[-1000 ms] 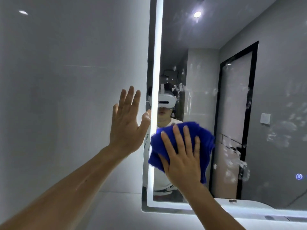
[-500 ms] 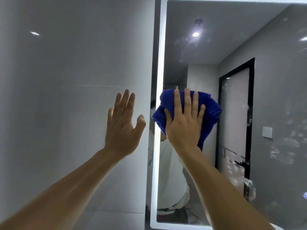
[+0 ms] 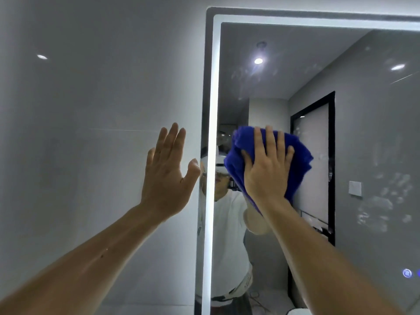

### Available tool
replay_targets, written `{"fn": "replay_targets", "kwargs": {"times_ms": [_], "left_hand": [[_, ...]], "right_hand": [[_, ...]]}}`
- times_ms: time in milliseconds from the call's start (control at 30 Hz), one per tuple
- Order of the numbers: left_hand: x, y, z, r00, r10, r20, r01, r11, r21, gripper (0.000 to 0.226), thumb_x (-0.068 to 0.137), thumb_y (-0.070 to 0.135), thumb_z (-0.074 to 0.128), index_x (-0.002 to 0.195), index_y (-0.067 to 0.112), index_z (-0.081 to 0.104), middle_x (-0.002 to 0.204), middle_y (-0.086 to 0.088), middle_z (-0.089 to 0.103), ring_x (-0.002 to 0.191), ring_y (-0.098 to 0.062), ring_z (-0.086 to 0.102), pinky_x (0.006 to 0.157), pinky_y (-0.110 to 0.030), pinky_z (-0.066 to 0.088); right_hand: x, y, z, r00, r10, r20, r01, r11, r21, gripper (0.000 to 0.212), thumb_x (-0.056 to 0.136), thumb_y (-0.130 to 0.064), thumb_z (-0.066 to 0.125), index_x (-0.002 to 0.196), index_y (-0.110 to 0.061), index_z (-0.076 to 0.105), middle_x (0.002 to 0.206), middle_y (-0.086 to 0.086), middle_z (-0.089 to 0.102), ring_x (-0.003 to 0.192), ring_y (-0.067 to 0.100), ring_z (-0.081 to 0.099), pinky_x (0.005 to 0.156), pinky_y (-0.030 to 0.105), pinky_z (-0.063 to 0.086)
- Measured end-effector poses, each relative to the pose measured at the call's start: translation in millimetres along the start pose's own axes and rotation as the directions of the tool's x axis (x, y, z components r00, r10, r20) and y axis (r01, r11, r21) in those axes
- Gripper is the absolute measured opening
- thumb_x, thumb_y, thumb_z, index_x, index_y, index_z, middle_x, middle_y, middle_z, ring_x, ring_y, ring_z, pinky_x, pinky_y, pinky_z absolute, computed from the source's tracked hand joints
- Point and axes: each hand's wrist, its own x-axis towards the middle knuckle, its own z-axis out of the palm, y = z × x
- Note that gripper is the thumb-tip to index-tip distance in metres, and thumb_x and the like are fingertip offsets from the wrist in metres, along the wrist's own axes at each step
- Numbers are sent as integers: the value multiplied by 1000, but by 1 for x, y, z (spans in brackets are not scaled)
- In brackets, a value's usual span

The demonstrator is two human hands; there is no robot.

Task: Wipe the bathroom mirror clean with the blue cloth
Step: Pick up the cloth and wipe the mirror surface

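The bathroom mirror [image 3: 363,137] fills the right half of the view, framed by a lit white strip along its left and top edges. My right hand [image 3: 267,169] lies flat with spread fingers on the bunched blue cloth [image 3: 300,164], pressing it against the glass near the mirror's left side. My left hand [image 3: 167,176] is flat and open, fingers together, against the grey wall just left of the mirror's edge, its thumb close to the frame. White smears show on the glass at the right [image 3: 381,201] and faintly near the top.
A glossy grey tiled wall [image 3: 91,133] takes up the left half. Lit touch buttons [image 3: 407,273] glow at the mirror's lower right. The reflection shows a person in a white shirt, a black-framed door and a wall switch.
My right hand has swept the cloth upward along the mirror's left side. The view has risen, bringing the mirror's top edge into sight. My left hand has stayed on the wall.
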Motion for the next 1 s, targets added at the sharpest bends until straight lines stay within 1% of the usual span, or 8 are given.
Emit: {"fn": "replay_targets", "kwargs": {"times_ms": [133, 233, 367, 500, 633, 767, 867, 1000], "left_hand": [[11, -1, -5, 1000, 3, -4, -3, 1000, 13, 67, 92, 52, 21, 154, 32, 4, 157, 20, -11, 144, 2, -16, 110, -22, -19], [18, 0, -3, 1000, 6, 0, -6, 1000, 27, 67, 92, 52, 18, 154, 32, 1, 153, 24, -16, 139, 7, -21, 108, -18, -23], [18, 1, -2, 999, -6, 32, 6, 1000, -4, 68, 91, 50, 19, 155, 29, 7, 162, 14, -2, 149, -4, -8, 119, -35, -8], [22, -4, -5, 998, -2, 56, 1, 1000, 24, 70, 90, 53, 20, 155, 28, 9, 163, 10, 1, 150, -8, -4, 122, -42, -3], [29, -14, -10, 999, 17, 51, -19, 998, 53, 70, 90, 55, 18, 155, 30, 8, 163, 13, -1, 150, -6, -6, 120, -38, -7], [34, -20, -15, 999, 24, 28, -25, 999, 36, 70, 91, 54, 19, 155, 29, 7, 162, 15, -1, 149, -3, -7, 117, -33, -8], [41, -21, -16, 1000, 12, 24, -12, 1000, 16, 71, 90, 54, 17, 156, 29, 6, 162, 14, -2, 146, 0, -11, 116, -32, -9], [49, -19, -12, 999, 36, 15, -37, 998, 43, 71, 90, 54, 16, 156, 30, 3, 159, 19, -10, 138, 7, -19, 107, -20, -21]], "right_hand": [[31, -36, 2, 1000, -18, -12, 18, 999, -30, 57, 104, -44, 25, 155, -20, 18, 162, 7, 15, 150, 30, 5, 120, 50, 2], [-6, -40, 11, 978, -209, 20, 210, 976, -61, 56, 104, -42, 30, 154, -17, 24, 161, 8, 21, 149, 31, 10, 120, 45, -1], [-73, -13, 25, 909, -407, 89, 415, 904, -102, 55, 102, -42, 33, 150, -16, 34, 157, 8, 31, 147, 32, 20, 121, 49, 9], [-97, 25, 19, 847, -498, 186, 520, 848, -99, 57, 99, -39, 38, 152, -18, 30, 160, 5, 24, 147, 31, 20, 118, 51, 15], [-22, 20, -1, 958, -277, 80, 281, 958, -53, 57, 100, -31, 50, 152, -20, 28, 159, 5, 24, 148, 31, 17, 119, 51, 12], [72, -19, -17, 997, -65, 45, 65, 998, -1, 57, 104, -45, 26, 156, -26, 15, 163, 3, 12, 150, 27, 2, 121, 49, 2], [78, -42, -10, 998, -56, 40, 57, 998, -26, 58, 104, -45, 25, 156, -24, 12, 163, 4, 10, 150, 27, 1, 121, 48, 3], [17, -46, 4, 969, -242, 47, 244, 969, -43, 57, 104, -45, 28, 154, -20, 21, 161, 5, 19, 149, 28, 11, 121, 43, 2]]}}
